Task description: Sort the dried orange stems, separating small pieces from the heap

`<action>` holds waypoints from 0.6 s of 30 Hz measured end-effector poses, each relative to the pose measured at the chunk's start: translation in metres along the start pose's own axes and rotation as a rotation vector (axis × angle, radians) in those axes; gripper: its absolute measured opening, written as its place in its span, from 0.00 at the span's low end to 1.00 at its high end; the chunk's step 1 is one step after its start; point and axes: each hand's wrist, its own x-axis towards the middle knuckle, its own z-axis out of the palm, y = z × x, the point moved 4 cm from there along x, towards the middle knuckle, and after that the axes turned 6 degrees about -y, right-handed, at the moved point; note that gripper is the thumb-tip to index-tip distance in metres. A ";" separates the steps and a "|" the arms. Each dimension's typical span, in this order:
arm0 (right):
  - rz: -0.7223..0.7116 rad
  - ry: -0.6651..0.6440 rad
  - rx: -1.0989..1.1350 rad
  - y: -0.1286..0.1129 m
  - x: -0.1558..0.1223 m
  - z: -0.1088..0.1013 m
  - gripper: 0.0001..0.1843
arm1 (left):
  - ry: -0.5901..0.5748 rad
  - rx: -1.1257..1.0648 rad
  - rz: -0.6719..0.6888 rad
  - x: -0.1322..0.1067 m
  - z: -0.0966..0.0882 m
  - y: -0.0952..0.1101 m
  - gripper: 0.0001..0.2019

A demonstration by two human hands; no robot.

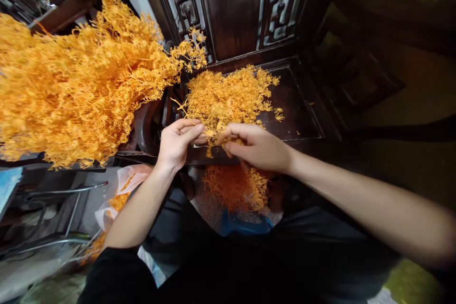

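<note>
My left hand [178,145] and my right hand [256,146] meet over the front edge of a dark wooden chair seat [302,109]. Both pinch the same small orange plastic sprig [215,134] between thumb and fingers. Just behind it, a loose heap of orange sprigs [228,95] lies on the seat. A large bundle of orange branched sprays [78,85] rests to the left, level with my left hand. Below my right hand, more orange sprigs [237,187] lie low between my knees.
The carved dark chair back [235,4] rises behind the seat. A plastic bag with orange pieces [119,199] sits on the floor at the left, beside metal rods [71,209]. A blue object [242,225] lies by my lap. A dark wooden frame [359,76] stands at the right.
</note>
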 end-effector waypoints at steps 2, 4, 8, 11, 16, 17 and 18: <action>0.054 -0.118 0.055 -0.005 -0.003 0.005 0.16 | 0.009 0.002 0.037 0.001 0.000 0.001 0.23; 0.069 -0.173 0.002 -0.006 -0.004 0.008 0.17 | 0.013 0.003 0.069 0.001 -0.001 0.001 0.22; 0.068 0.002 -0.140 0.004 0.007 0.001 0.22 | 0.021 0.077 0.100 -0.006 0.003 -0.003 0.20; 0.014 0.047 -0.127 0.009 0.013 0.001 0.28 | -0.002 0.195 0.118 -0.013 0.007 -0.007 0.18; -0.200 -0.226 -0.144 -0.010 -0.003 0.037 0.22 | 0.130 0.213 0.227 -0.007 -0.004 0.004 0.16; -0.223 -0.365 -0.130 -0.012 -0.009 0.048 0.20 | 0.167 0.175 0.258 -0.004 -0.008 0.009 0.17; -0.233 -0.486 -0.121 -0.013 -0.013 0.057 0.18 | 0.182 0.137 0.277 -0.003 -0.012 0.014 0.18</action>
